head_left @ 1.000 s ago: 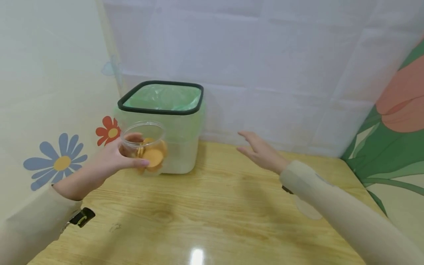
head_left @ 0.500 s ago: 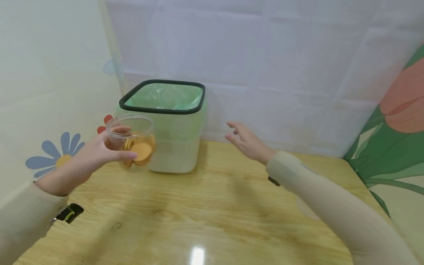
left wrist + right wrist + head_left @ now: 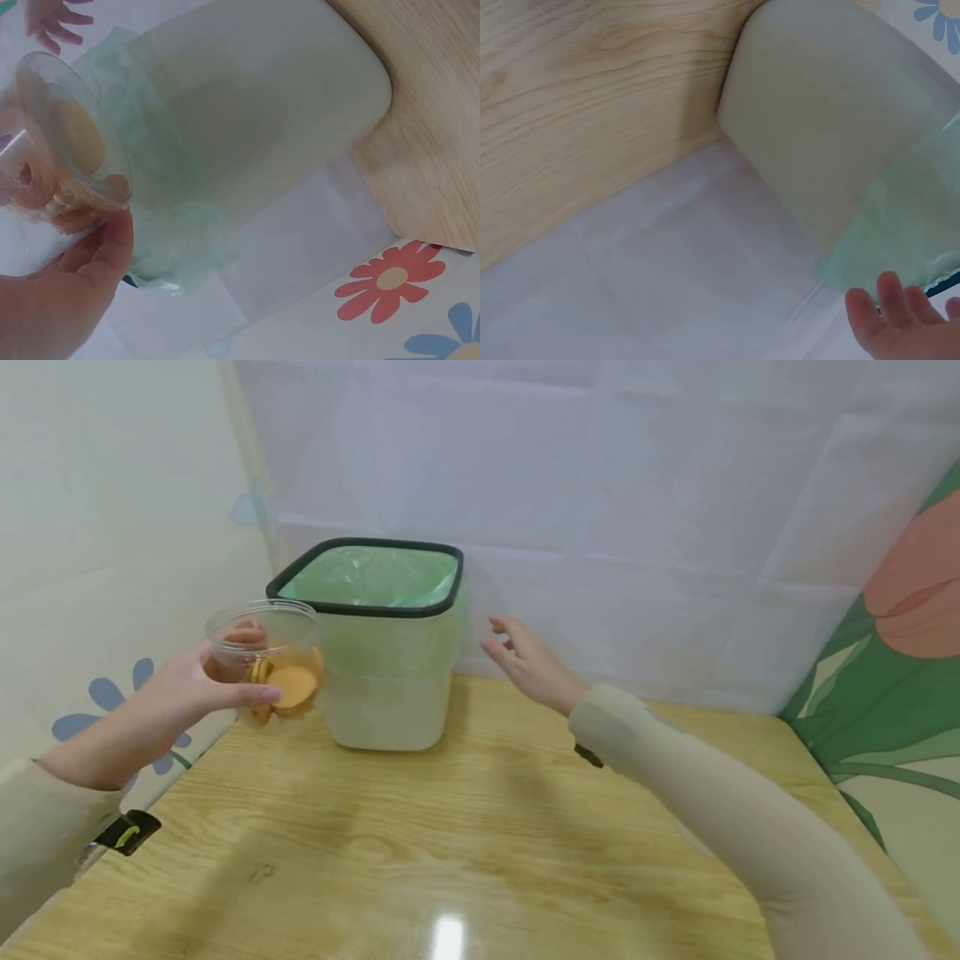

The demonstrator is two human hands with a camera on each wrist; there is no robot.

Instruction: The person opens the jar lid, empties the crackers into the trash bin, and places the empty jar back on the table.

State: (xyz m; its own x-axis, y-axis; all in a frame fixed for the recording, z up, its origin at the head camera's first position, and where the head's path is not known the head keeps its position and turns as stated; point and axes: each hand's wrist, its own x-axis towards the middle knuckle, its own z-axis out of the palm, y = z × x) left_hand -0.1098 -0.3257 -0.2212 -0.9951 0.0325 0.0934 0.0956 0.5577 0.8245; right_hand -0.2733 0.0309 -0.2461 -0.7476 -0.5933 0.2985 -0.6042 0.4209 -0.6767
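My left hand grips a clear plastic jar around its side, thumb on the near face. Several round orange-yellow biscuits show through the wall, and no lid sits on the upward-facing mouth. The jar is in the air, in front of the left side of a pale bin. To the right of that bin, my right hand hovers with nothing in it, fingers loosely bent and thumb apart. In the right wrist view its fingertips appear close to the bin's rim; whether they touch it cannot be told.
A green plastic bag lines the bin and folds over under its black rim. The bin stands at the back left of a wood-grain table, near a pale back wall. Flower-printed sheets hang at both sides.
My left hand has carried the jar to the left and slightly up. The right hand has moved left and up, nearer the bin. The bin stays put.
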